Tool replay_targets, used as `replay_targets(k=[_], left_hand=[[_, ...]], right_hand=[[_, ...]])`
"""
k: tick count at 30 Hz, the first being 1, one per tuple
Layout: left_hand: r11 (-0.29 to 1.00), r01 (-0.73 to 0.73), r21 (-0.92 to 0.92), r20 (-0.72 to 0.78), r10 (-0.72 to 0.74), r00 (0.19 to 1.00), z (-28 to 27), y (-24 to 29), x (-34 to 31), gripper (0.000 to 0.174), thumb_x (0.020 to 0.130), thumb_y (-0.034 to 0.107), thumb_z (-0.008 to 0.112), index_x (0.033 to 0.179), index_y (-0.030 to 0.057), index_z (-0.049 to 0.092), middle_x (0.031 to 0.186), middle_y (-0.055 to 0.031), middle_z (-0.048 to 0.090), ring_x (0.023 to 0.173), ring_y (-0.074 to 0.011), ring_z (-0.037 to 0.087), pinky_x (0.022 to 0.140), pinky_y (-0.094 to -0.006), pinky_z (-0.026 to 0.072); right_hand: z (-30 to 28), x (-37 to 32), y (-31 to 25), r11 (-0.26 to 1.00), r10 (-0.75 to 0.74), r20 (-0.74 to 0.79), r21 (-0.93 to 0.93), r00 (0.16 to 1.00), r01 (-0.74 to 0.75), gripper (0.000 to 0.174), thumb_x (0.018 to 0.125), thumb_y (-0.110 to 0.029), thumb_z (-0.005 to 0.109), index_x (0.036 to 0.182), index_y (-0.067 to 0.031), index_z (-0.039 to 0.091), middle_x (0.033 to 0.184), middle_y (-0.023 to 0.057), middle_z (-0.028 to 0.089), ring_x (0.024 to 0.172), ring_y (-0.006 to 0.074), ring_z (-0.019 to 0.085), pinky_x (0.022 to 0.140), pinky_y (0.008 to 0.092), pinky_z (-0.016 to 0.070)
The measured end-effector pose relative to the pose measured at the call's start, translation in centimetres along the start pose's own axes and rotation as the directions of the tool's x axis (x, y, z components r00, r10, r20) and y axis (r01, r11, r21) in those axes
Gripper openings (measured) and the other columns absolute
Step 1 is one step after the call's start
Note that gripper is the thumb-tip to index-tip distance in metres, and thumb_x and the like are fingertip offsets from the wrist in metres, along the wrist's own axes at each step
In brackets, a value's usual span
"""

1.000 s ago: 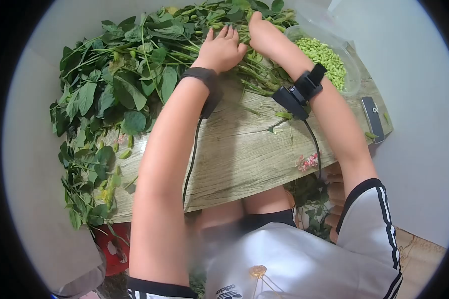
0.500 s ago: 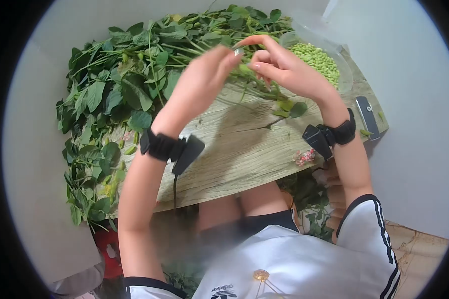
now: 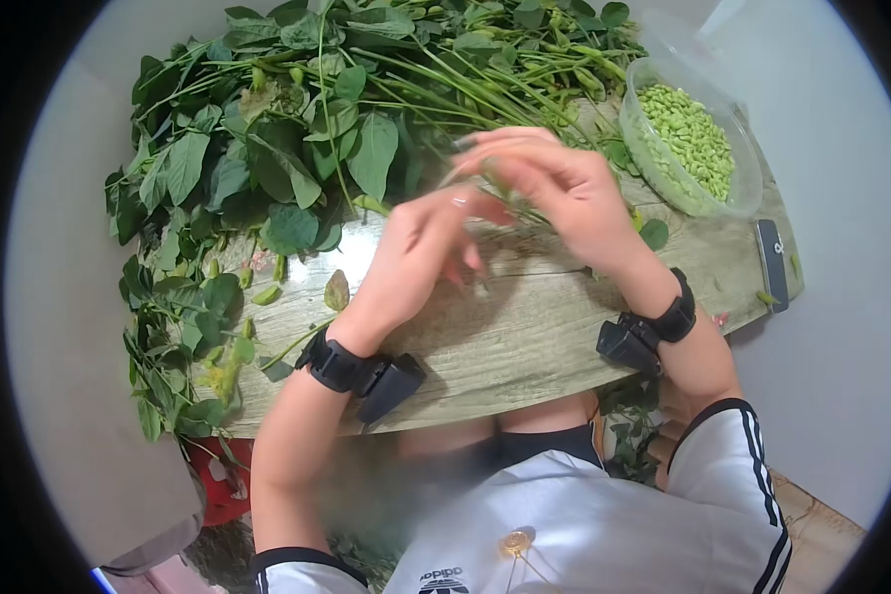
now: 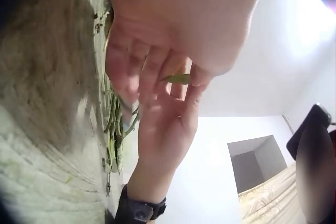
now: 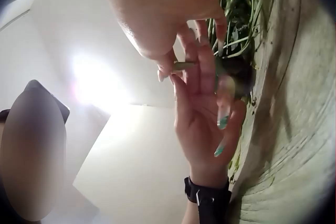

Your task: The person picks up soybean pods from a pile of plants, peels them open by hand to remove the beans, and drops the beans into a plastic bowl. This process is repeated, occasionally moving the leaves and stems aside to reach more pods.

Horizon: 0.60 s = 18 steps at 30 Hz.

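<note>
In the head view the left hand (image 3: 412, 255) and right hand (image 3: 588, 203) meet above the table, fingers blurred. A small green pod (image 4: 179, 79) lies between the fingertips in the left wrist view, the thumbs of both hands close together at it. The right hand (image 5: 160, 16) pinches this pod (image 5: 184, 66) in the right wrist view; the left hand (image 5: 202, 124) has its thumb and bent fingers round the other end, its remaining fingers loosely curled. Behind the hands lies a heap of leafy stems with pods (image 3: 376, 158).
A clear tub (image 3: 746, 203) of shelled green beans stands at the back right, with a phone (image 3: 772, 265) near the table's right edge. Loose leaves and pods (image 3: 193, 342) cover the left side of the wooden table (image 3: 495, 342).
Both hands have come back from the stem heap and drawn together nearer the body. The head view has shifted, and the tub appears further right.
</note>
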<state>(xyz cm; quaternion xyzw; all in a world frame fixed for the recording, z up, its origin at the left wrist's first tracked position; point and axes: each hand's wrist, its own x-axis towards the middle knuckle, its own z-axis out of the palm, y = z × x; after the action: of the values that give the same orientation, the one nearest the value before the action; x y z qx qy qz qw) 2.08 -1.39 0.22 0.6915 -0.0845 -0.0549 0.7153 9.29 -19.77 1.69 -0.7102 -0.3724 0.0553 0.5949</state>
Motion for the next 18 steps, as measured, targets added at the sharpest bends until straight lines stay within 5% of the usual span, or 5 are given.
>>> replay_targets(k=[2, 5, 11, 15, 18], left_hand=[[0.985, 0.024, 0.169, -0.153, 0.003, 0.988, -1.0, -0.5, 0.3, 0.051, 0.104, 0.042, 0.039, 0.097, 0.0005, 0.068, 0.076, -0.0039, 0.067, 0.059, -0.0065, 0.057, 0.048, -0.0192, 0.0429], [0.998, 0.055, 0.003, -0.046, -0.055, 0.997, -1.6, -0.2, 0.4, 0.051, 0.104, 0.042, 0.039, 0.098, 0.0002, 0.067, 0.070, -0.0025, 0.064, 0.056, -0.0059, 0.054, 0.045, -0.0194, 0.0391], [0.960, 0.212, -0.184, 0.082, -0.200, 0.976, -0.3, 0.4, 0.0, 0.043, 0.104, 0.039, 0.039, 0.090, 0.0042, 0.059, 0.065, -0.0010, 0.055, 0.047, -0.0071, 0.047, 0.041, -0.0199, 0.0366], [0.964, 0.127, -0.234, 0.023, -0.125, 0.992, -0.9, 0.0, 0.1, 0.040, 0.105, 0.036, 0.039, 0.081, 0.0062, 0.050, 0.064, -0.0011, 0.051, 0.044, -0.0072, 0.042, 0.038, -0.0199, 0.0337], [0.969, 0.144, -0.202, 0.024, -0.142, 0.990, -0.8, 0.2, 0.0, 0.037, 0.104, 0.036, 0.038, 0.081, 0.0069, 0.044, 0.064, -0.0016, 0.049, 0.043, -0.0074, 0.039, 0.037, -0.0202, 0.0316]], right_hand=[[-0.6, -0.2, -0.2, 0.992, -0.059, -0.091, -0.116, 0.994, 0.048, 0.026, 0.093, -0.014, 0.062, 0.116, -0.0096, 0.070, 0.087, 0.0042, 0.067, 0.081, 0.0155, 0.058, 0.077, 0.0313, 0.0474], [-0.2, -0.3, -0.4, 0.894, -0.242, -0.035, -0.398, 0.970, 0.208, 0.039, 0.088, -0.011, 0.066, 0.126, -0.0084, 0.063, 0.079, 0.0065, 0.061, 0.076, 0.0178, 0.055, 0.070, 0.0302, 0.0471], [0.9, -0.6, 0.5, 0.898, -0.305, 0.106, -0.299, 0.947, 0.323, 0.067, 0.084, -0.017, 0.071, 0.143, -0.0043, 0.043, 0.090, 0.0111, 0.060, 0.077, 0.0213, 0.057, 0.071, 0.0336, 0.0493], [0.8, -0.6, 0.5, 0.907, -0.260, 0.002, -0.342, 0.966, 0.245, 0.046, 0.084, -0.020, 0.072, 0.123, -0.0027, 0.055, 0.102, 0.0139, 0.065, 0.088, 0.0245, 0.065, 0.073, 0.0359, 0.0518], [0.4, -0.6, 1.0, 0.794, -0.303, 0.139, -0.510, 0.943, 0.331, 0.032, 0.084, -0.020, 0.071, 0.108, -0.0024, 0.059, 0.096, 0.0126, 0.066, 0.084, 0.0282, 0.065, 0.071, 0.0369, 0.0515]])
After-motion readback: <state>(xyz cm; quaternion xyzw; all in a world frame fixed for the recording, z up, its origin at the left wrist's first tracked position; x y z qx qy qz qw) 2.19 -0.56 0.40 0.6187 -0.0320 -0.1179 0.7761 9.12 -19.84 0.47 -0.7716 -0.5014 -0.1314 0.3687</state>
